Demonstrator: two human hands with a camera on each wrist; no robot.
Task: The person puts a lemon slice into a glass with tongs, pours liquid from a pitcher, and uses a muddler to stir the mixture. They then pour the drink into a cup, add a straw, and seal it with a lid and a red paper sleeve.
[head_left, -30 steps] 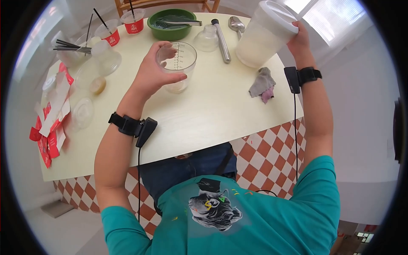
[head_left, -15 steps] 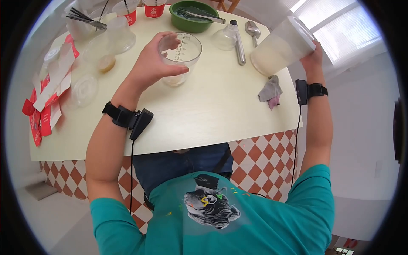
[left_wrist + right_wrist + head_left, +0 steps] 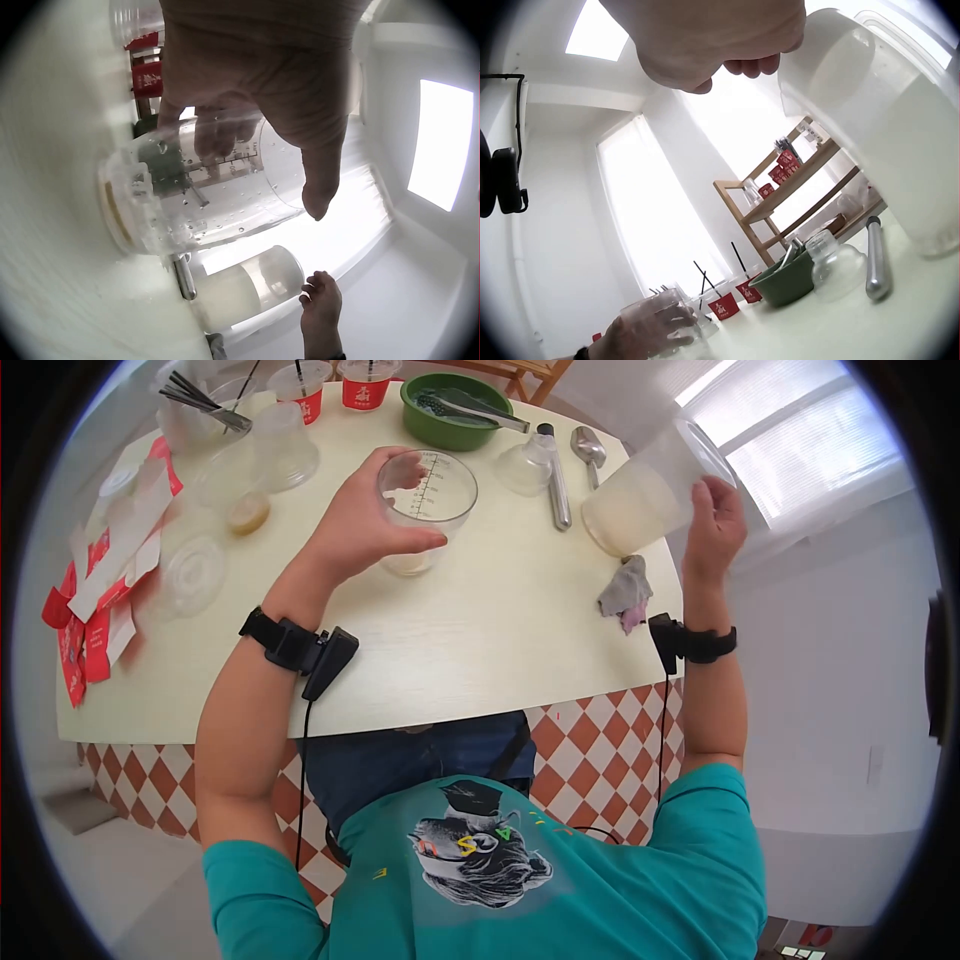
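Observation:
My left hand (image 3: 360,520) holds a clear measuring cup (image 3: 425,510) with printed graduations, fingers round its far side and thumb along the near side. In the left wrist view the cup (image 3: 217,199) stands close over the table, with water drops on its wall and a little pale matter at its bottom. At the right, a tall translucent pitcher (image 3: 630,510) with cloudy pale contents stands on the table. Beside its upper part is my right hand (image 3: 715,530), fingers loosely curled. The right wrist view shows nothing between those fingers (image 3: 742,67), with the pitcher (image 3: 885,112) alongside.
Behind the cup are a green basin (image 3: 450,420) with tongs, a clear dome lid (image 3: 525,465), a metal muddler (image 3: 560,490) and a scoop (image 3: 588,448). A grey cloth (image 3: 625,590) lies near the pitcher. Torn red-and-white packaging (image 3: 105,595) and clear containers (image 3: 285,445) occupy the left.
My right hand has come off the pitcher's top and moved back toward me, its fingers now loosely curled. My left hand keeps its hold on the measuring cup. The head view has shifted slightly.

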